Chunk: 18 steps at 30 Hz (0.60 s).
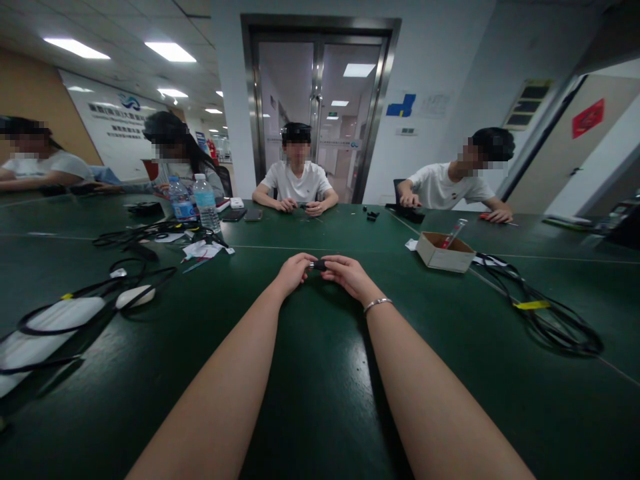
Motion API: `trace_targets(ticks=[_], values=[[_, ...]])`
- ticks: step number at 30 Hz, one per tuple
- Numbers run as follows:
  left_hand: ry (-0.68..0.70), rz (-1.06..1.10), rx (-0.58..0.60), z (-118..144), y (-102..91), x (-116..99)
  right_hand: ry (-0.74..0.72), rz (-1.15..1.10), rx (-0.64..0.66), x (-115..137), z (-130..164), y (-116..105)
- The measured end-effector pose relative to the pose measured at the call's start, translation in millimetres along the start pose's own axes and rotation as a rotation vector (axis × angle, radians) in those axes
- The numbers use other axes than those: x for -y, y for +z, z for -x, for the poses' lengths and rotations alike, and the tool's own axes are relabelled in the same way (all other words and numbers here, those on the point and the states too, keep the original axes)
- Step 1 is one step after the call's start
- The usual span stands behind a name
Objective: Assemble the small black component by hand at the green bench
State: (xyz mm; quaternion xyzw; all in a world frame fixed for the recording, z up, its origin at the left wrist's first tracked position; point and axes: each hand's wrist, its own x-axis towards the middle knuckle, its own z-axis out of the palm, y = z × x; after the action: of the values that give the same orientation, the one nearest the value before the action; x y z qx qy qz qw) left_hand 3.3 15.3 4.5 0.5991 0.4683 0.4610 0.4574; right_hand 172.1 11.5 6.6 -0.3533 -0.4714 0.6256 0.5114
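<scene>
Both my arms stretch out over the dark green table [320, 373]. My left hand [294, 270] and my right hand [347, 273] meet at the table's middle, and their fingertips pinch a small black part [319, 265] between them. The part is tiny and mostly hidden by my fingers. A thin silver bracelet [377, 304] sits on my right wrist.
An open cardboard box [444, 252] with a red-tipped tool stands to the right, black cables [550, 313] beyond it. Cables, a white oval object [135, 295] and white paper lie left. Two water bottles [197, 200] and phones stand at the back. Several people sit around the far side.
</scene>
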Motion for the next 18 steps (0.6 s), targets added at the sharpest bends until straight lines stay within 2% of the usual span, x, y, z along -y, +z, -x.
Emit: trace_targets(ticks=[9,18], values=[[0.042,-0.022,-0.001,2.6,-0.1,-0.3,-0.004,-0.003,0.002,-0.1,0.5,0.9],[-0.01,0.026,0.037,1.5,-0.2,-2.0,-0.001,-0.006,-0.006,-0.8,0.2,0.9]])
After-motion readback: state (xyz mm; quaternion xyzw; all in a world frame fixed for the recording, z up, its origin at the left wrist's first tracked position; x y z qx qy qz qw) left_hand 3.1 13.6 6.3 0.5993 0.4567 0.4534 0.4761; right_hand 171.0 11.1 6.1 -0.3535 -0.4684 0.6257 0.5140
